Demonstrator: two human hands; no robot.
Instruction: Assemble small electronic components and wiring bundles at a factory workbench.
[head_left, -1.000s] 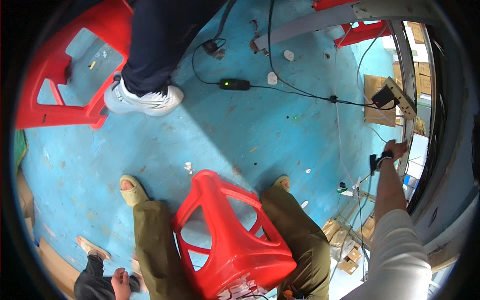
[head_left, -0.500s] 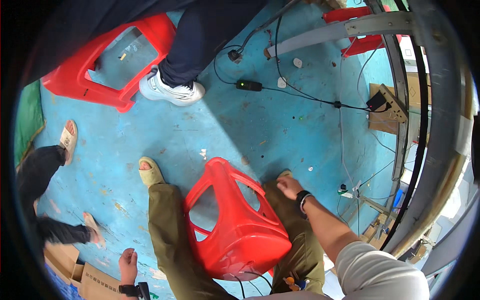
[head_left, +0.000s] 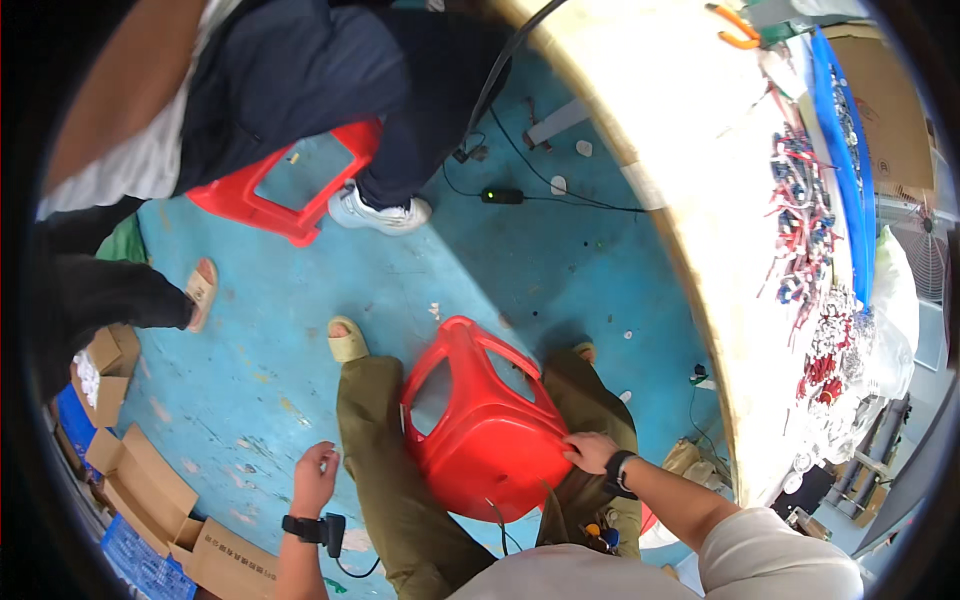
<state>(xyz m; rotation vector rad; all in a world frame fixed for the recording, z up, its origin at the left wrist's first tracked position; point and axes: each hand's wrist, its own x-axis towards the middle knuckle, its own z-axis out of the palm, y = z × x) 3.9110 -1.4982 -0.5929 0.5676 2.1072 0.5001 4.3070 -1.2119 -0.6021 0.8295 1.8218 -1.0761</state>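
A red plastic stool (head_left: 500, 450) stands tilted between my legs. My right hand (head_left: 592, 452) has its fingers closed over the right edge of the stool's seat. My left hand (head_left: 316, 472) hangs beside my left trouser leg (head_left: 375, 440). Its fingers are loosely bent and it holds nothing. A black strap with a small device (head_left: 325, 530) sits on the left wrist, with a cable leading off it. On the right wrist is a black band (head_left: 622, 474).
A pale tabletop (head_left: 680, 130) curves along the right, bearing small red and dark parts (head_left: 800, 220) and orange-handled pliers (head_left: 735, 25). Another person's leg (head_left: 410, 120) is beside a second red stool (head_left: 290, 215). Cardboard boxes (head_left: 150, 480) lie at left. Cables and a black adapter (head_left: 502, 196) cross the blue floor.
My right hand has come down from beside my knee onto the stool's edge. My left hand has risen beside my leg. The view has shifted, bringing the tabletop into sight.
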